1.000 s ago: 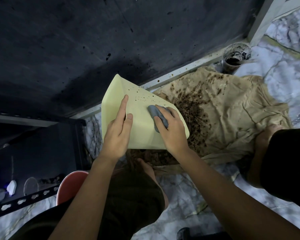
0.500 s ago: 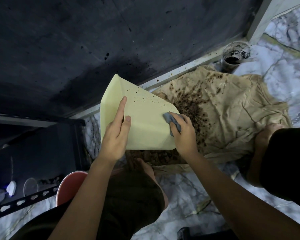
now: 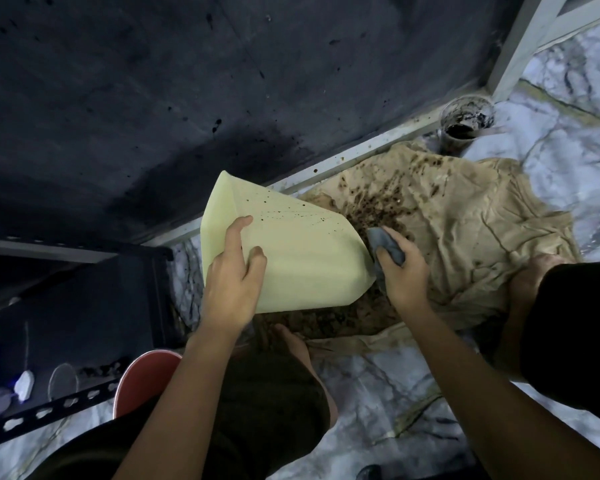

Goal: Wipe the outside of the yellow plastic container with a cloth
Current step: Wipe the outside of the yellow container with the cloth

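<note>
The pale yellow plastic container (image 3: 302,251) is held tilted above the floor, its outer wall facing me and speckled with small dark spots near the top. My left hand (image 3: 234,282) grips its left side, thumb on the front wall. My right hand (image 3: 400,271) holds a small grey cloth (image 3: 385,245) bunched in its fingers, right at the container's right edge. The container's inside is hidden.
A crumpled tan sheet (image 3: 465,230) soiled with brown stains lies on the marble floor (image 3: 378,386). A dirty cup (image 3: 465,121) stands by the white frame post (image 3: 527,46). A red bowl rim (image 3: 142,382) and a black metal rack (image 3: 42,417) sit at lower left. My knees flank the work.
My right hand has slid the grey cloth rightward across the yellow wall, from its middle to its right edge. My left hand has kept its hold on the left side.
</note>
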